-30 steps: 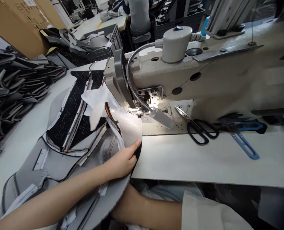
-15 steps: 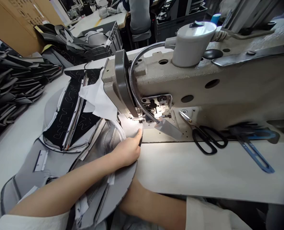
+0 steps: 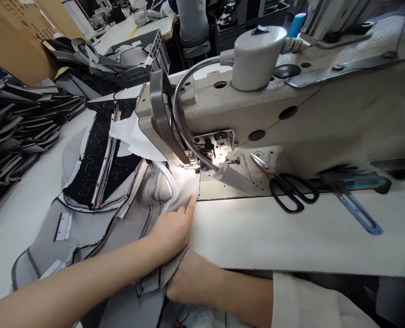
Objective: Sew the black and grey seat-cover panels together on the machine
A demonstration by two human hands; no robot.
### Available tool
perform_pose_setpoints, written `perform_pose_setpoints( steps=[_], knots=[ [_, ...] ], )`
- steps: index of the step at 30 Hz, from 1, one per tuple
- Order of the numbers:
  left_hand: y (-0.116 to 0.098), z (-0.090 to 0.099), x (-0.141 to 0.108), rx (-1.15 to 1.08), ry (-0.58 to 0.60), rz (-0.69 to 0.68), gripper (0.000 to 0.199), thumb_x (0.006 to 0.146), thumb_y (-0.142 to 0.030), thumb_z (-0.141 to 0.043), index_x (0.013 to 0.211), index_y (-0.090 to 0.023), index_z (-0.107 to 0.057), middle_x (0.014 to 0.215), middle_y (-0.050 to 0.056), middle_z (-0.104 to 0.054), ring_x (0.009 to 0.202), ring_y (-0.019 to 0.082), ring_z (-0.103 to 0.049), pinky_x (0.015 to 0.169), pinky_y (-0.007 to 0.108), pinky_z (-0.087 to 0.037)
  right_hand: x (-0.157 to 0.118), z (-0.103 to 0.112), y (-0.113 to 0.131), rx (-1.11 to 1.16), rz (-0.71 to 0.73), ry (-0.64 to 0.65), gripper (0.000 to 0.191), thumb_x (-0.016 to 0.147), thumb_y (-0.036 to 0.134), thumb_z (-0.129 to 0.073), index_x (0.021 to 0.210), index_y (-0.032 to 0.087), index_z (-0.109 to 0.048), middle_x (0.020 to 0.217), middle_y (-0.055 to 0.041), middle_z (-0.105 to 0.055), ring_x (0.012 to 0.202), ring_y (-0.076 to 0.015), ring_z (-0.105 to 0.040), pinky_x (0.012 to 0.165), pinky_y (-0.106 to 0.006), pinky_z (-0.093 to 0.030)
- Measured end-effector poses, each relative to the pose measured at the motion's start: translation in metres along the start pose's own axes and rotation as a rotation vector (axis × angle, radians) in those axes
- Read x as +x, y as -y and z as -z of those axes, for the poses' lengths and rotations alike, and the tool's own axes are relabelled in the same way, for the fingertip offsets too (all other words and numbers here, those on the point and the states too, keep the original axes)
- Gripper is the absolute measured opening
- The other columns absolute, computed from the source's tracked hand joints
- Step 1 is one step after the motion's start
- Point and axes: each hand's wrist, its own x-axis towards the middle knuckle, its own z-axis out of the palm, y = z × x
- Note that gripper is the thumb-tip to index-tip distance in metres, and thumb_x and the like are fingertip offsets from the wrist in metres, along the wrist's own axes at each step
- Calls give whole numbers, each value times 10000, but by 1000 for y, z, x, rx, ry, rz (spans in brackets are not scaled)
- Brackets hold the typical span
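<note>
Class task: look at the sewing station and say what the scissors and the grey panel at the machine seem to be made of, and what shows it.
The scissors seem to have steel blades, bright with a metallic shine, and black plastic handles with a smooth, dull finish. The grey panel looks like a matte textile: its surface shows a fine knit or mesh texture, and it bends softly. Any padding inside is hidden.

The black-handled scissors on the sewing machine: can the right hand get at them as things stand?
Probably yes. The right hand sits by the front edge of the white table, under the edge of the grey fabric panel, and nothing shows between it and the black-handled scissors.
</note>
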Motion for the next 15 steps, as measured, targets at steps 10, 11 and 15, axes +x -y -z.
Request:
perform_pose_setpoints(
  steps=[10, 11, 15],
  knots=[
    [19, -4, 18, -480, -125, -116, 622, 862, -211, -288, 1464, -144, -144, 724, 44, -644, 685, 204, -602, 604, 275, -428, -15, -14, 20, -75, -39, -149, 94, 760, 91, -561, 732, 134, -640, 717, -43, -662, 722, -176, -574, 801, -374, -449],
    [17, -6, 19, -514, -140, -110, 621, 860, -211, -288, 1463, -144, -152, 698, 32, -630, 661, 193, -590, 592, 268, -422, -17, -19, 21, -90, -26, -186, 102, 786, 116, -548, 782, 132, -649, 784, -64, -674, 778, -198, -579, 843, -410, -431],
    [15, -3, 30, -591, -186, -97, 609, 849, -203, -292, 1451, -147, -214, 701, 24, -617, 651, 176, -564, 602, 263, -425, -24, -20, 15, -81, -54, -250, 130, 833, 174, -522, 824, 141, -647, 874, -90, -671, 835, -219, -579, 945, -469, -364]
  ],
)
